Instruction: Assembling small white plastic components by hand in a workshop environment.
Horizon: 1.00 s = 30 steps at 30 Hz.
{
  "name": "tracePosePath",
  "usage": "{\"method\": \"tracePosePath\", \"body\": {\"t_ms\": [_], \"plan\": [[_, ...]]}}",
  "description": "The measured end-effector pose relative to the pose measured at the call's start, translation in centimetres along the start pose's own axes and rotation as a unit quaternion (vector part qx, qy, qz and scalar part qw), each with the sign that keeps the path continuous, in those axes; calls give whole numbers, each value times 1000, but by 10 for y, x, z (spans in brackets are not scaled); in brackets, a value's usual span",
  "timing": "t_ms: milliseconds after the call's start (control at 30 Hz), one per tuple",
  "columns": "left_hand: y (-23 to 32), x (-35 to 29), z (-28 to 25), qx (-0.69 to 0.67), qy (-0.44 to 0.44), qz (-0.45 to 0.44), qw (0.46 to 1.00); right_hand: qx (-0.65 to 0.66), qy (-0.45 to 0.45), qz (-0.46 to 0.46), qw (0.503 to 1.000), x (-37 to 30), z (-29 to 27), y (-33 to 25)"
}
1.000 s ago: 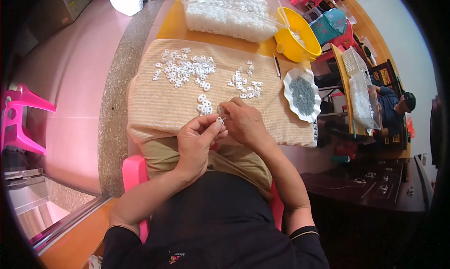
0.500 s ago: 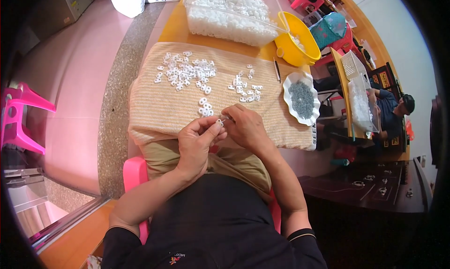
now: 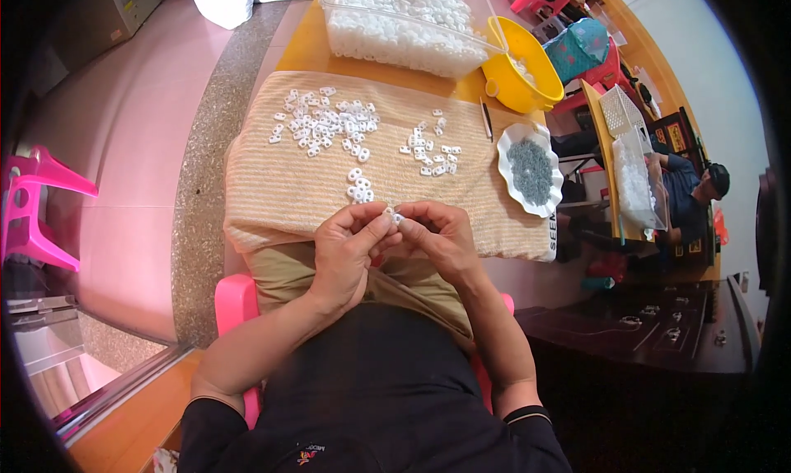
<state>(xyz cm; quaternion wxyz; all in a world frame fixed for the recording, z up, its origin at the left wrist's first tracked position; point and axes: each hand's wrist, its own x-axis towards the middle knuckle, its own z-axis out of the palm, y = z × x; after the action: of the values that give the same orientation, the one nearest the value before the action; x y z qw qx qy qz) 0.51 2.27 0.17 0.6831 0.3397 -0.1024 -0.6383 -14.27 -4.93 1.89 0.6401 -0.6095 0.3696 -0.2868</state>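
Observation:
My left hand [image 3: 344,246] and my right hand [image 3: 442,236] meet above the near edge of the towel. Their thumbs and fingertips are pinched together on a small white two-holed plastic piece [image 3: 397,218], which the fingers partly hide. Just beyond the fingertips lies a small cluster of white pieces [image 3: 359,186]. Farther left spreads a large pile of white two-holed pieces [image 3: 334,125], and a smaller scattered group [image 3: 430,149] lies to the right. A white scalloped dish [image 3: 504,175] at the right holds many tiny grey parts, too small to name.
A striped beige towel [image 3: 280,193] covers the work surface. At its far side stand a clear bin [image 3: 404,40] full of white pieces and a yellow basket [image 3: 515,90]. A pen-like tool [image 3: 487,120] lies near the dish. Another person [image 3: 684,189] sits at a table on the right.
My right hand has turned, bringing its thumb and fingertips to the white piece opposite my left hand. My left hand has hardly moved. The piles look the same.

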Motion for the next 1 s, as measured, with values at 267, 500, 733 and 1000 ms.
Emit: {"method": "tracePosePath", "body": {"t_ms": [267, 500, 733, 1000], "plan": [[-2, -1, 3, 14, 2, -12, 1000, 100, -20, 33, 994, -10, -6, 0], [-1, -2, 3, 18, -8, -33, 999, 156, -58, 55, 984, -10, -9, -4], [-5, 0, -2, 45, -26, -51, 997, 169, -64, 47, 982, -10, -15, 9], [-3, 0, 2, 57, -33, -63, 996, 149, -13, 30, 988, -11, -16, 14]]}}
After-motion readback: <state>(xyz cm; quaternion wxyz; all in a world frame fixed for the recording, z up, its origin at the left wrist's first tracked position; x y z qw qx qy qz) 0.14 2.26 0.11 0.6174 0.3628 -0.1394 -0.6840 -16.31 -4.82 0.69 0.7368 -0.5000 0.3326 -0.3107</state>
